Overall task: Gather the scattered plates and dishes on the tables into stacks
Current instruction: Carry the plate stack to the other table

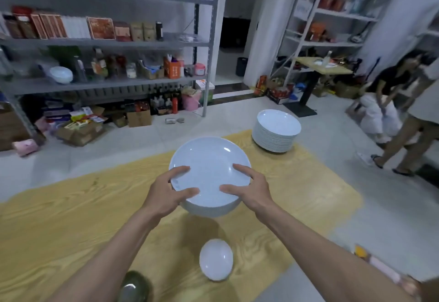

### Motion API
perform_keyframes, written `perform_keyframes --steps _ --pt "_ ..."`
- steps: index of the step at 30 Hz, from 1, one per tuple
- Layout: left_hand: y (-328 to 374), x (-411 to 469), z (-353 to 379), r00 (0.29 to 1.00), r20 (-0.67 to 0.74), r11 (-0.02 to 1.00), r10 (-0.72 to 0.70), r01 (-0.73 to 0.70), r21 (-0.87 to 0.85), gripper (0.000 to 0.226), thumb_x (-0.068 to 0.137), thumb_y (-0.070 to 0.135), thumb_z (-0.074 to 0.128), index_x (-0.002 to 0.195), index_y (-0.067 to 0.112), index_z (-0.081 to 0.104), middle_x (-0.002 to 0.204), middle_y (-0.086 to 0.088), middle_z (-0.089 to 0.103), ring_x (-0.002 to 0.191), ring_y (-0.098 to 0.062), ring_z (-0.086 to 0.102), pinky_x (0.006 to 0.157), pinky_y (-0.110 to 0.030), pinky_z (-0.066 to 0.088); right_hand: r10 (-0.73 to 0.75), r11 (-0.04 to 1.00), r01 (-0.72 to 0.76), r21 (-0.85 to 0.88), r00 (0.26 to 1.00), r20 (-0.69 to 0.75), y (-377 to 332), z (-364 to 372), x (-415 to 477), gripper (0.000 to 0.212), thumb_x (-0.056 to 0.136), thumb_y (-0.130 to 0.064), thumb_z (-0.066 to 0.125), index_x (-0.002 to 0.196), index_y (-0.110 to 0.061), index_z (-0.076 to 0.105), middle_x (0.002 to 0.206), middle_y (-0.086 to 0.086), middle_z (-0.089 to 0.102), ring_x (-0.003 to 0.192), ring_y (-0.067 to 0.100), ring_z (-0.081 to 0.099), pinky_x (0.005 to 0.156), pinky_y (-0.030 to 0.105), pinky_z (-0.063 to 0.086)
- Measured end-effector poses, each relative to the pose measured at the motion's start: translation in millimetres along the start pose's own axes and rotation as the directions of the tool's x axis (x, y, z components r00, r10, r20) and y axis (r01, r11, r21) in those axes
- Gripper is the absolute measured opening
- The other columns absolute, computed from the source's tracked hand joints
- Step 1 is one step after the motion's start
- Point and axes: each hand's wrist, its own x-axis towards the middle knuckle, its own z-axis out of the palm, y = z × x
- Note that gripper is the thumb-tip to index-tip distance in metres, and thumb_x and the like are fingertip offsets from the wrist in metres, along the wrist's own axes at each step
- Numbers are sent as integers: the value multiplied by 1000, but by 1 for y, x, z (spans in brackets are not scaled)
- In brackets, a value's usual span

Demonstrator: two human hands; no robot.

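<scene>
**Most plates stacked, a few pieces left**

On the far left, the shelves point(107, 42) hold boxes and bottles and play no part in the task. In front of them lies the wooden table point(71, 218), and its left half shows no dishes.

At the near edge, left of centre, sits a dark bowl point(134, 287), partly cut off by the frame and not yet gathered.

The left hand point(166, 190) grips the plates point(209, 159) by their left rim, with the thumb on top and the fingers curled over the edge. The plates are held in the air above the middle of the table. The thick underside suggests more than one, but I cannot tell how many.

Below them, near the front edge, a small white dish point(216, 260) lies alone on the table and also waits to be collected.

The right hand point(249, 187) grips the right rim in the same way, thumb and fingers spread on the upper face.

Further right, at the far corner of the table, stands a tall, tidy stack point(275, 133) well apart from the hands. It looks like the bulk of the work already done, and the likely place for the held plates.

Beyond it, a far table point(332, 70) carries something white, too small to make out. People point(389, 80) stand at the right edge.

By my reckoning the task is well past halfway: the held plates, the dish and the bowl remain.
</scene>
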Motion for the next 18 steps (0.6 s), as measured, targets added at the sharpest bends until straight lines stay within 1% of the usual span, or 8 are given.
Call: perform_keyframes --steps 3,5,8,11,14,16,18 --pt "2 34 22 1000 -2 1000 -4 3 -5 60 64 29 93 117 38 67 125 26 55 115 -11 57 90 -42 56 8 1000 -8 12 1000 -14 2 -19 34 80 54 -29 96 127 -32 64 123 -13 61 110 9 61 91 30 55" --pt "7 54 37 1000 -1 1000 -12 12 12 61 63 28 93 117 39 67 127 22 57 115 -10 57 92 -42 55 15 1000 -14 18 1000 -19 5 -32 55 80 53 -28 97 127 -31 65 123 -13 61 110 10 61 93 32 55" --pt "11 77 56 1000 -4 999 -29 29 15 63 60 30 94 116 41 67 125 25 56 115 -10 58 92 -42 55 29 999 -28 40 1000 -13 12 -48 83 82 53 -28 97 127 -31 64 125 -11 62 112 11 61 95 34 54" --pt "16 99 74 999 -5 999 -51 51 1 68 61 27 94 122 39 65 123 28 55 113 -11 60 91 -40 56 35 998 -35 48 999 -1 18 -62 112 83 53 -27 97 128 -32 63 127 -10 61 113 11 60 97 34 53" --pt "18 123 96 997 -14 997 -81 80 -18 69 63 23 93 124 36 64 123 24 56 111 -10 61 86 -34 57 49 997 -51 57 998 34 26 -78 144 81 56 -23 96 129 -29 63 125 -10 60 112 10 59 97 31 52" --pt "15 139 111 995 -26 995 -96 96 -19 70 63 24 93 125 36 64 124 21 57 109 -14 62 80 -30 57 48 997 -51 51 997 57 33 -89 167 82 54 -25 97 129 -30 64 126 -10 60 114 11 59 98 33 52" --pt "11 156 126 991 -47 992 -129 128 -10 71 62 26 94 126 37 64 127 19 57 109 -17 62 79 -29 56 54 998 -58 37 995 84 43 -100 192 82 54 -26 97 128 -30 64 127 -10 60 115 12 58 100 35 51"
